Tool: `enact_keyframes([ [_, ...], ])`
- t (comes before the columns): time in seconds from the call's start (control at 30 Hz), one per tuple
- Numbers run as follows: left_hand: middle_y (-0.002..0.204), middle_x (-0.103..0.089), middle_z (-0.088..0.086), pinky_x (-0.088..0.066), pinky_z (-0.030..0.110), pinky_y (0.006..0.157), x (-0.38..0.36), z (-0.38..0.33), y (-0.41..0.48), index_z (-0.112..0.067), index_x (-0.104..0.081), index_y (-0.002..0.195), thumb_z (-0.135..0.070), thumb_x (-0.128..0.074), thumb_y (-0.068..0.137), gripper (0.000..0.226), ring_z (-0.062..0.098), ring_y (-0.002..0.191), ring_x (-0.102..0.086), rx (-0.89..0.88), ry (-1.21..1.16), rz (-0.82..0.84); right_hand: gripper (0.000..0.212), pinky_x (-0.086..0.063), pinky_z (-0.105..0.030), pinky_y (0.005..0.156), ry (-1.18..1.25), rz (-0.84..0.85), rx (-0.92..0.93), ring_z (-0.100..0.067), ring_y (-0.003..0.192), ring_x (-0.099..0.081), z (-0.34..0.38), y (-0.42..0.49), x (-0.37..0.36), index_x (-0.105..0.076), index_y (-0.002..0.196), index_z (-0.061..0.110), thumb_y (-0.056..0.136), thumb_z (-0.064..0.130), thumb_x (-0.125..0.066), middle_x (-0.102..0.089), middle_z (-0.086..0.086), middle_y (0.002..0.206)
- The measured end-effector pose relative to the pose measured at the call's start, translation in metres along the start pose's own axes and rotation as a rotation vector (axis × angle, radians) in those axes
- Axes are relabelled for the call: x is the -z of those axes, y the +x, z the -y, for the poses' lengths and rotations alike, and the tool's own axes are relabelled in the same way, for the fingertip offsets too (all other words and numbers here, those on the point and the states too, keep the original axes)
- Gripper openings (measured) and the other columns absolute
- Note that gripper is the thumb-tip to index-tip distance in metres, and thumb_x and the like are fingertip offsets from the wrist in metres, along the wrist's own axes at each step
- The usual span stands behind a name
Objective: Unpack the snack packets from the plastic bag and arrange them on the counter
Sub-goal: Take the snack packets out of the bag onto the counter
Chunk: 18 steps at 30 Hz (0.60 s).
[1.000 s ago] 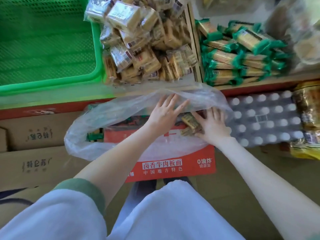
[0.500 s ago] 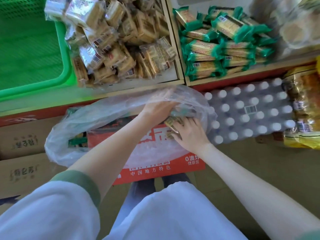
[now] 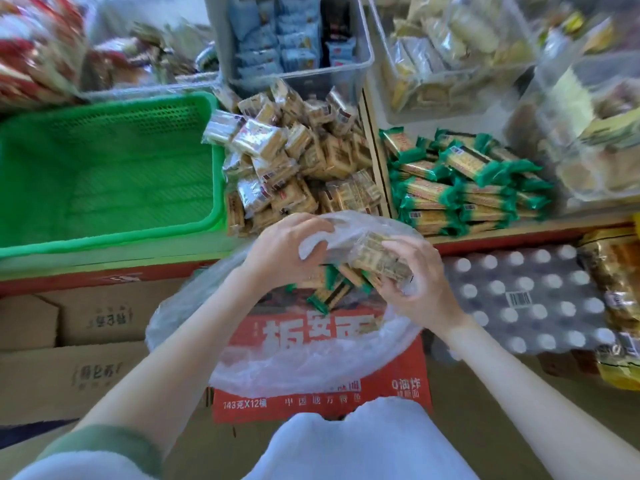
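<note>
The unpacking looks well under way but not finished: 2 heaps already lie on the counter (image 3: 540,229) — tan packets (image 3: 298,161) left of a wooden divider (image 3: 377,150), green packets (image 3: 464,181) right of it — while the bag (image 3: 311,355) sags open on a red box (image 3: 318,405) below the counter's near edge, with more inside. The left hand (image 3: 280,254) has its fingers curled over the bag's far rim, gripping the film and holding the mouth up. The right hand (image 3: 419,285) has a full grip, fingers and thumb wrapped round a bundle (image 3: 377,261) of packets at the mouth. Crumpled plastic covers part of the bundle, so I cannot tell whether film lies between palm and packets. Just below it, between the 2 hands, a few loose packets (image 3: 329,294) with green ends lie inside the bag. So the bundle sits in the right grip, raised above the box, near the counter edge and short of the green heap. What seems left: lift the bundle clear of the film, set it on the counter, then fetch the loose ones. A green basket (image 3: 104,174) sits on the left — a wrapped pack of bottles (image 3: 536,296) stands right of the box.
</note>
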<state>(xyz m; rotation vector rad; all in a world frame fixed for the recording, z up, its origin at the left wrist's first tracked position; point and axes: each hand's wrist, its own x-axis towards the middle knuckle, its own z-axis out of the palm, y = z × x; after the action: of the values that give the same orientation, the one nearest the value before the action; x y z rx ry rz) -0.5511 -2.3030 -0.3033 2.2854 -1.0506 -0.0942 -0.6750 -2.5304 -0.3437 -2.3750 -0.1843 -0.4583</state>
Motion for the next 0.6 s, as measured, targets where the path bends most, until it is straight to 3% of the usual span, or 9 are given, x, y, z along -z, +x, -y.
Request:
enact_keyframes([
  [0.1,0.120,-0.062,0.010,-0.050,0.041,0.092,0.023,0.018,-0.004,-0.010,-0.064,0.119,-0.027,-0.052,0.088,0.037,0.029,0.109,-0.059,0.038,0.187,-0.104,0.043,-0.044,-0.043,0.097,0.204,-0.054,-0.087,-0.018,0.113,-0.050,0.024,0.048,-0.002,-0.049,0.123,0.018,0.081,0.021,-0.055,-0.051,0.000,0.120],
  [0.2,0.137,-0.052,0.013,-0.039,0.045,0.105,0.041,0.030,-0.004,-0.011,-0.054,0.132,-0.038,-0.051,0.087,0.052,0.032,0.124,-0.050,0.104,0.276,-0.103,0.040,-0.045,-0.041,0.092,0.347,-0.135,-0.210,-0.020,0.106,-0.050,0.046,0.096,-0.010,-0.048,0.123,0.023,0.084,0.024,-0.053,-0.048,0.000,0.115],
  [0.3,0.150,-0.039,0.013,-0.019,0.042,0.117,0.051,0.039,-0.005,-0.016,-0.042,0.144,-0.046,-0.053,0.086,0.067,0.031,0.138,-0.034,0.181,0.351,-0.049,0.044,-0.038,-0.032,0.098,0.231,-0.219,-0.257,-0.018,0.114,-0.043,0.052,0.148,-0.034,-0.047,0.132,0.019,0.088,0.024,-0.053,-0.044,-0.006,0.123],
  [0.4,0.158,-0.024,0.011,0.002,0.037,0.120,0.054,0.054,-0.010,-0.020,-0.027,0.152,-0.052,-0.052,0.086,0.078,0.026,0.147,-0.017,0.272,0.415,0.002,0.048,-0.025,-0.021,0.098,0.074,-0.159,-0.229,-0.025,0.117,-0.040,0.052,0.191,-0.066,-0.047,0.136,0.010,0.089,0.020,-0.055,-0.045,-0.018,0.126],
  [0.57,0.162,0.001,0.006,0.008,0.041,0.120,0.060,0.077,-0.021,-0.024,-0.006,0.156,-0.051,-0.046,0.094,0.078,0.022,0.149,0.005,0.452,0.456,0.047,0.039,-0.033,-0.041,0.105,-0.067,-0.064,-0.132,-0.034,0.117,-0.042,0.047,0.220,-0.100,-0.057,0.126,0.006,0.088,0.013,-0.060,-0.046,-0.023,0.126],
  [0.6,0.162,0.003,0.006,0.007,0.042,0.120,0.062,0.081,-0.023,-0.024,-0.003,0.156,-0.051,-0.045,0.095,0.078,0.023,0.149,0.007,0.476,0.455,0.057,0.038,-0.029,-0.035,0.108,-0.062,-0.088,-0.096,-0.030,0.118,-0.039,0.049,0.224,-0.100,-0.057,0.126,0.006,0.088,0.012,-0.060,-0.047,-0.022,0.127],
])
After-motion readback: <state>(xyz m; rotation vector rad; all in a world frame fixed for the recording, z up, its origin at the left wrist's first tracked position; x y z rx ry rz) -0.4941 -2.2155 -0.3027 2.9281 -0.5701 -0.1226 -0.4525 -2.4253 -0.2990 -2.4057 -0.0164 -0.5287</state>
